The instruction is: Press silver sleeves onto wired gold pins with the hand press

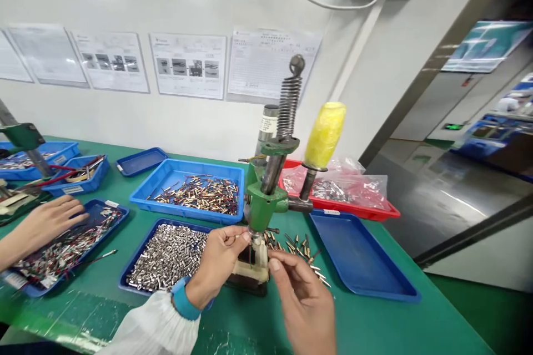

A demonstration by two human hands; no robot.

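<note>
My left hand (219,266), with a white sleeve and blue cuff, pinches a thin pin (239,236) right under the head of a green hand press (266,205). The press has a coiled spring and a yellow-wrapped handle (325,127). My right hand (303,299) hangs just right of the press base, thumb and forefinger slightly apart, above loose brass pins (297,249). Nothing shows in its fingers. Silver ferrules fill a blue tray (141,249) just left of my left hand.
A co-worker's hand (50,224) rests over a blue tray of wires (112,213) at left. Behind stand a blue tray of pins (187,166) and a red tray of plastic bags (353,211). A blue tray (358,255) lies right on the green bench (387,310).
</note>
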